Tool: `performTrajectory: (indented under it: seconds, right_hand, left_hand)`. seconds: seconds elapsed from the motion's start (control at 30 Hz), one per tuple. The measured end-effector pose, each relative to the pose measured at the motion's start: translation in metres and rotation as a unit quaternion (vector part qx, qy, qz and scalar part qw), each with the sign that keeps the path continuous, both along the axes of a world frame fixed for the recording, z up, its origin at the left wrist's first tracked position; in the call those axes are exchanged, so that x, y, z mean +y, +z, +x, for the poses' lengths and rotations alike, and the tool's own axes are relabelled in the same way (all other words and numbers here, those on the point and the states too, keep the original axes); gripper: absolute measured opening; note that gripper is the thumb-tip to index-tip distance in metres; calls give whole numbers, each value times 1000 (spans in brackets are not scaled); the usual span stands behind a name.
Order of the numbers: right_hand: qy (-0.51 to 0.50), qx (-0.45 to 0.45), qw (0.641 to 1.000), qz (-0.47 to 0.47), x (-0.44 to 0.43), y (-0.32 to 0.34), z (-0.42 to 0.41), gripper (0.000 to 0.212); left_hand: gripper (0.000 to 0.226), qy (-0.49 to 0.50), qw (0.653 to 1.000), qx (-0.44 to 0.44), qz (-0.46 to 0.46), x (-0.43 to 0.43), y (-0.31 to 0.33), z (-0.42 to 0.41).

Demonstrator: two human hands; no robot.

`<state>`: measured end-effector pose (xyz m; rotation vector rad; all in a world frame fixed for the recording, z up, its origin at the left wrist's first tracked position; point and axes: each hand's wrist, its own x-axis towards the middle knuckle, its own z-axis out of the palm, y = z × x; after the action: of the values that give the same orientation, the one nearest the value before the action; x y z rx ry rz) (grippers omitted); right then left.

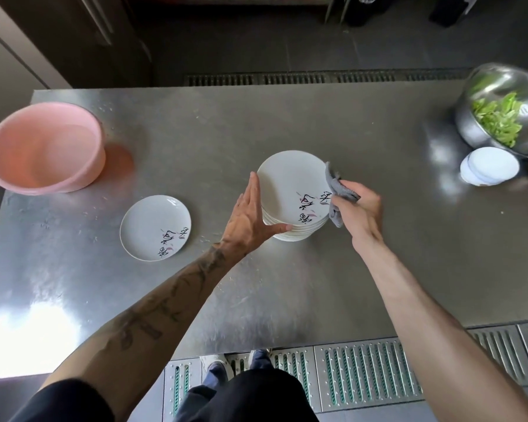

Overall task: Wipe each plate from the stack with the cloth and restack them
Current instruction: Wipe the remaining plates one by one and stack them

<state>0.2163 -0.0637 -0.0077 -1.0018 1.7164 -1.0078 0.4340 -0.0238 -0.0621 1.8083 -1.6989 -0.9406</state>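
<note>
Forearms (pixel 165 300) extend to the stack (pixel 299 234), left hand (pixel 252 216) flat-fingered against its side, right hand (pixel 360 208) gripping the cloth (pixel 337 193) at its rim; one plate (pixel 155 228), left of the left hand, appears done, most outstanding.

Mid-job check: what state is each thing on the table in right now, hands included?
Plate stack: upright, several plates, top one face up.
Single plate: flat on table, left of stack, apart.
Cloth: bunched, against stack's right edge.
Left hand: flat against stack's left side.
Right hand: gripping it.
Pink basin: upright.
Steel bowl: holds greens.
</note>
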Motion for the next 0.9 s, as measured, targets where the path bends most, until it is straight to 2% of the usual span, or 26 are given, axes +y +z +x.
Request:
performTrajectory:
  seconds: [0.17,0.37,0.47,0.67,0.8,0.9]
  right_hand:
    - [-3,-32,999,-34,6,10,5,41]
    - [105,35,989,-93,20,13,48,37]
    - [165,95,976,-108,24,8,87,30]
    - [266,174,937,-146,34,-15,181,34]
    - [350,198,907,-124,42,-46,234,33]
    - [384,219,890,-115,47,-73,262,35]
  left_hand:
    - [131,-11,1000,-16,-8,9,2,15]
    - [83,51,990,-133,-15,55,-11,95]
    - [72,104,977,-186,30,82,-25,155]
    - [87,145,957,-222,116,111,-57,247]
    - [106,83,960,-233,132,116,-83,275]
    - [113,59,967,-224,109,115,-102,285]
